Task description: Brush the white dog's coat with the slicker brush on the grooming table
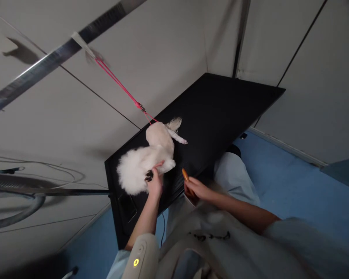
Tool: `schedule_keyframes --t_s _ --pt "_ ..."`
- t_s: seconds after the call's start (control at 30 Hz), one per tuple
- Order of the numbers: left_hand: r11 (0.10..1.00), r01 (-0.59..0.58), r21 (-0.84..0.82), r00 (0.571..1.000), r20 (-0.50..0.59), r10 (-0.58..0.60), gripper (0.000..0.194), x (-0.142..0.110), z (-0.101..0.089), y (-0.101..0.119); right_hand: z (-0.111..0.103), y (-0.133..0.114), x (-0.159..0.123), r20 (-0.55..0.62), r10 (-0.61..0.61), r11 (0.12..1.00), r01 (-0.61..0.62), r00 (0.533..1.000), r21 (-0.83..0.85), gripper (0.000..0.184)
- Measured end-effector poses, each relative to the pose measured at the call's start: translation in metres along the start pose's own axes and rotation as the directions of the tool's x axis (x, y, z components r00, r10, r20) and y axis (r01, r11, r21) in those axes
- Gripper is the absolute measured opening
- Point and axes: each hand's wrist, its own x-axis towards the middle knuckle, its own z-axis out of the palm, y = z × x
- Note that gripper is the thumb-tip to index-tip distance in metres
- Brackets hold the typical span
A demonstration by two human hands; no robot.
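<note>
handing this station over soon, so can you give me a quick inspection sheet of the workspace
Surface: black table, bearing a white-furred animal.
Job's things: the animal, short-coated at the strap end, fluffy at the other; pink strap runs from it up toward a metal bar; tool with orange-brown handle.
Clutter: pale device with a yellow light in the foreground; purpose unclear.
Hands: left hand at the animal's fluffy fur, grip unclear; right hand holds the tool.
Cables: thin dark cable below the table's near edge; its ends are not visible.
Surroundings: pale walls, blue floor.
</note>
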Motion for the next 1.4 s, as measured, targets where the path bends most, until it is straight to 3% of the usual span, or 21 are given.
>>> schedule_keyframes --t_s 0.07,0.13,0.23,0.3,0.47,0.6,0.77,0.9,1.03,1.17,1.3,1.37,1.4 --pt "1.000 0.008 -0.016 0.996 -0.093 -0.009 0.044 -0.007 0.003 0.010 0.017 -0.019 0.034 -0.072 -0.129 0.918 0.146 0.989 0.368 0.031" --pt "0.996 0.017 -0.084 0.985 -0.171 -0.031 0.043 -0.011 0.005 0.020 0.028 -0.036 0.062 -0.168 -0.181 0.806 0.244 0.969 0.539 0.042" --pt "0.971 -0.016 -0.238 0.971 -0.234 -0.041 0.030 -0.010 0.005 0.033 0.027 -0.051 0.079 -0.387 -0.172 0.724 0.383 0.906 0.574 0.046" --pt "0.961 -0.043 -0.273 0.967 -0.255 -0.029 0.025 -0.009 0.005 0.040 0.025 -0.052 0.076 -0.467 -0.194 0.713 0.451 0.862 0.536 0.044" --pt "0.969 -0.030 -0.244 0.961 -0.275 -0.039 0.031 -0.014 0.007 0.050 0.037 -0.055 0.063 -0.221 -0.317 0.834 0.383 0.922 0.397 0.038" --pt "0.966 -0.067 -0.249 0.971 -0.240 0.006 0.030 -0.019 0.004 0.052 0.041 -0.064 0.061 -0.391 -0.345 0.833 0.470 0.853 0.291 0.035" --pt "0.958 -0.054 -0.282 0.962 -0.272 -0.026 0.044 -0.018 -0.006 0.054 0.045 -0.064 0.061 -0.191 -0.388 0.865 0.428 0.902 0.262 0.033" --pt "0.940 -0.105 -0.324 0.953 -0.302 0.002 0.050 -0.018 -0.020 0.056 0.041 -0.065 0.072 -0.358 -0.372 0.844 0.473 0.856 0.254 0.033" --pt "0.929 -0.098 -0.357 0.962 -0.273 -0.003 0.042 -0.016 -0.038 0.059 0.044 -0.059 0.091 -0.130 -0.384 0.862 0.406 0.914 0.303 0.034" --pt "0.932 -0.082 -0.354 0.961 -0.277 -0.020 0.029 -0.013 -0.057 0.061 0.044 -0.051 0.121 -0.329 -0.307 0.750 0.440 0.893 0.495 0.042" --pt "0.927 -0.076 -0.368 0.973 -0.229 -0.010 0.027 -0.011 -0.069 0.059 0.031 -0.047 0.141 -0.269 -0.270 0.674 0.381 0.925 0.634 0.044" --pt "0.920 -0.044 -0.389 0.979 -0.201 -0.038 0.028 -0.011 -0.071 0.057 0.020 -0.045 0.145 -0.376 -0.223 0.639 0.426 0.899 0.641 0.043" --pt "0.914 -0.024 -0.406 0.977 -0.202 -0.064 0.029 -0.010 -0.071 0.056 0.015 -0.044 0.145 -0.464 -0.198 0.618 0.477 0.863 0.625 0.043"
